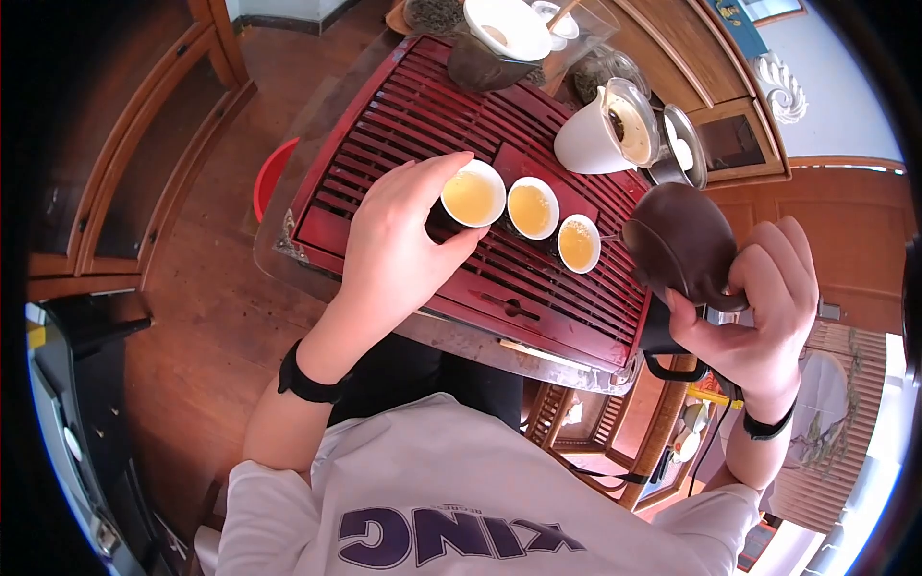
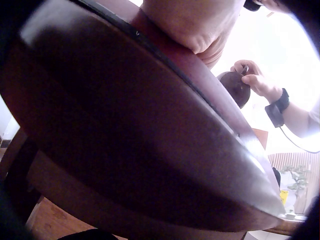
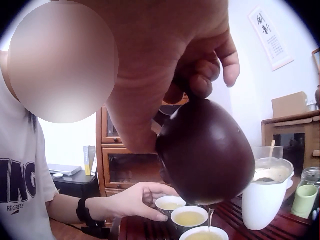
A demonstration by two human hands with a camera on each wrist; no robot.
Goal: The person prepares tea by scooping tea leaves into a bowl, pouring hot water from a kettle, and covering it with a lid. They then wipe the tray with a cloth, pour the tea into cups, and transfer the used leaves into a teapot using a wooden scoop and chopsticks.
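Observation:
My right hand (image 1: 759, 312) grips a dark brown teapot (image 1: 680, 235) by its handle and holds it tilted, spout down. In the right wrist view a thin stream falls from the teapot (image 3: 207, 155) into the nearest cup (image 3: 204, 235). Three small cups of pale yellow tea stand in a row: a left cup (image 1: 473, 194), a middle cup (image 1: 532, 208) and a right cup (image 1: 578, 245), which has bubbles on its tea. My left hand (image 1: 384, 226) holds the left cup between thumb and forefinger at its rim. Its other fingers are hidden behind the hand.
The cups stand on a slatted red tea tray (image 1: 480, 288). A white pitcher (image 1: 588, 136) with a strainer in its mouth stands behind them. A white bowl (image 1: 519, 29) sits over a dark pot at the far edge. A black-handled vessel (image 1: 672, 365) is below the teapot.

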